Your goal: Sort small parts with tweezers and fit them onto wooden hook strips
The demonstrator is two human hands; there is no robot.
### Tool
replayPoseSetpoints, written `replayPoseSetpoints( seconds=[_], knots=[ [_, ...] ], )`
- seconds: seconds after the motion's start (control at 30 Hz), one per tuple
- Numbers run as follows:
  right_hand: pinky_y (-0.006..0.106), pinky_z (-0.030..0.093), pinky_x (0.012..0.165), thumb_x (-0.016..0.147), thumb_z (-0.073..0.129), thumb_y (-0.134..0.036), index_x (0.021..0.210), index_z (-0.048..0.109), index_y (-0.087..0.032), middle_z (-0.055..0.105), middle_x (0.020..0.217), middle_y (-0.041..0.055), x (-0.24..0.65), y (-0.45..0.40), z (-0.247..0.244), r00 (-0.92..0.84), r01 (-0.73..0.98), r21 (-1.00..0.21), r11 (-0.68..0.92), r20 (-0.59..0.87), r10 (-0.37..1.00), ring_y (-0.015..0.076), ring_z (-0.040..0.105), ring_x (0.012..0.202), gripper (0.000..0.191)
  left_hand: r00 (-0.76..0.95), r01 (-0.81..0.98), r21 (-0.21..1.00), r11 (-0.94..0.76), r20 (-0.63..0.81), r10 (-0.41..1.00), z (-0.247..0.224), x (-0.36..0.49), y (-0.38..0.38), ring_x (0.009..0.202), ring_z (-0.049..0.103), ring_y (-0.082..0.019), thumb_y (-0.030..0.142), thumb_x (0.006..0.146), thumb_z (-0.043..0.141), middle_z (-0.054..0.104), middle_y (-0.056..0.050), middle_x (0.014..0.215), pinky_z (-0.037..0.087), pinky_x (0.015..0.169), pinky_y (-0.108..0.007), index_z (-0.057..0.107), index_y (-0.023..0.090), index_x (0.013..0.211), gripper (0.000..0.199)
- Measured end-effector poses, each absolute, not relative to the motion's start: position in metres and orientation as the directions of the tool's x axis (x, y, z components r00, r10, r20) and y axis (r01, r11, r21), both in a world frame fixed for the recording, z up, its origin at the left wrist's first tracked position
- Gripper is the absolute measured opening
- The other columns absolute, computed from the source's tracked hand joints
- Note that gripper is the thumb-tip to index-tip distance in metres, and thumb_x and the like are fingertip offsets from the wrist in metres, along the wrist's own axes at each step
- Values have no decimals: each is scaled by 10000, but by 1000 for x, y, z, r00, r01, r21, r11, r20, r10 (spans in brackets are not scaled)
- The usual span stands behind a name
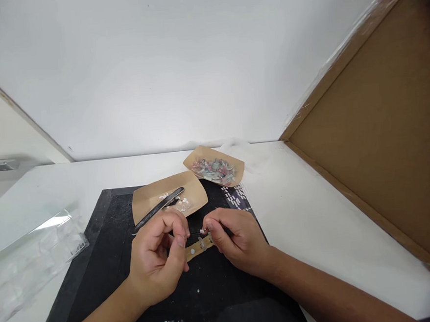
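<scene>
Over a black mat (210, 298), my left hand (157, 258) is closed, its thumb and index fingertips pressed together; whatever they hold, if anything, is too small to make out. My right hand (238, 235) pinches a tiny white and reddish piece (202, 231) at its fingertips. Beneath both hands lies a tan strip (195, 249) with small whitish and clear bits on it, partly covered by the fingers. Just beyond my left hand, dark tweezers (159, 209) rest across a cardboard tray (144, 200) that contains small white pieces (183, 201).
A second cardboard tray (240, 171) farther back carries a pile of small pink and greenish pieces (215, 168). Beside it is a sheet with white labels (236, 199). Clear plastic packaging (34, 262) lies left of the mat. A large cardboard panel (375, 135) stands at the right.
</scene>
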State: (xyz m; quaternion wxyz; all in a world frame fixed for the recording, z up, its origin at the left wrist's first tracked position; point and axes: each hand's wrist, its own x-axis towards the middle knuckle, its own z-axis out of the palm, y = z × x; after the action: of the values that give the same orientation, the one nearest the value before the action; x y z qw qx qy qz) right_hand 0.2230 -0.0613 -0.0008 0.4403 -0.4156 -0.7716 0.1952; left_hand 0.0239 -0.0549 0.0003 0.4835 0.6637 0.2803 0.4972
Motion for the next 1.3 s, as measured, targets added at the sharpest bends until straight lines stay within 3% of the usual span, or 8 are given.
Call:
replayPoseSetpoints(
  seconds=[0.53,0.77,0.9,1.3],
  knots=[
    [202,431,606,1046,465,-247,857,633,-198,661,691,-21,223,-60,-2,-298,451,-635,627,556,776,85,563,568,258,395,-145,885,-443,462,794,2,23,-58,479,579,-59,138,1018,431,503,-17,892,422,367,-172,502,203,969,108],
    [202,432,606,1039,471,-233,858,633,-197,667,709,-15,222,-60,-2,-313,437,-616,656,579,753,90,583,605,245,407,-1,762,-647,591,696,8,23,-54,662,563,-135,11,812,530,485,-7,764,450,526,-240,503,201,866,199],
    [208,437,611,1039,470,-235,862,630,-199,673,714,-10,222,-61,-3,-315,440,-608,661,585,747,96,586,607,241,419,68,676,-733,648,636,12,24,-52,649,512,-147,-25,726,531,457,26,633,447,578,-272,478,208,825,259],
    [208,454,624,1034,474,-234,851,621,-199,678,723,-7,221,-60,-5,-330,447,-580,680,600,729,103,611,634,237,444,161,506,-847,730,520,25,25,-47,617,505,-152,-37,708,496,550,20,581,477,582,-284,483,228,794,279]
  ],
)
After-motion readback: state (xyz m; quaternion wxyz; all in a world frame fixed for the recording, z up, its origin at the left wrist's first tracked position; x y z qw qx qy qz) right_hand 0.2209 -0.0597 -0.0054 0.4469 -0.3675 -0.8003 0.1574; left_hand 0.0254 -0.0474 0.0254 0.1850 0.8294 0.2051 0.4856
